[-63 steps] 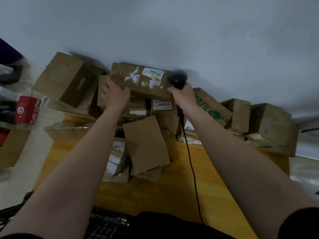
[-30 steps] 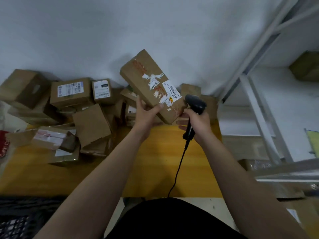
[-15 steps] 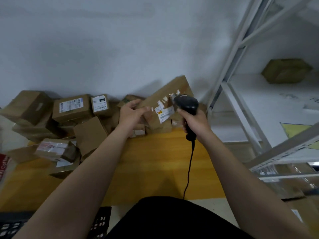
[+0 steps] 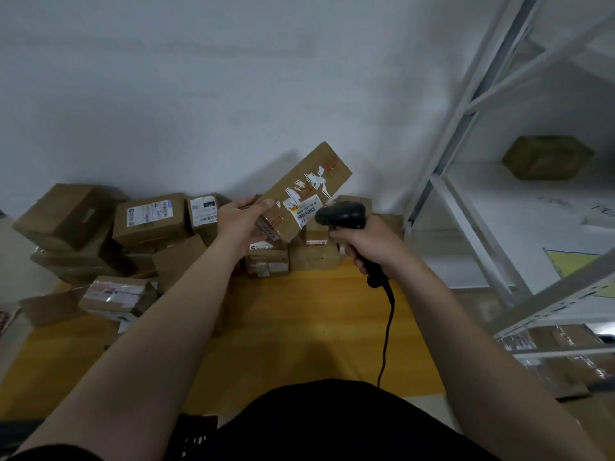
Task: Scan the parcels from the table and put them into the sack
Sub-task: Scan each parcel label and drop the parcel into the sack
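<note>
My left hand grips the lower left end of a long brown cardboard parcel, held tilted above the yellow table. A white barcode label faces me on the parcel. My right hand grips the handle of a black corded barcode scanner, whose head sits just right of the label. No sack is in view.
Several cardboard parcels are piled along the wall at the table's back and left. A white metal shelf rack stands to the right, with a brown box on a shelf. A dark crate sits below the table's near edge.
The left hand lifted the long parcel off the pile, carried it right and tilted it label-up. The scanner's head has come close to the label.
</note>
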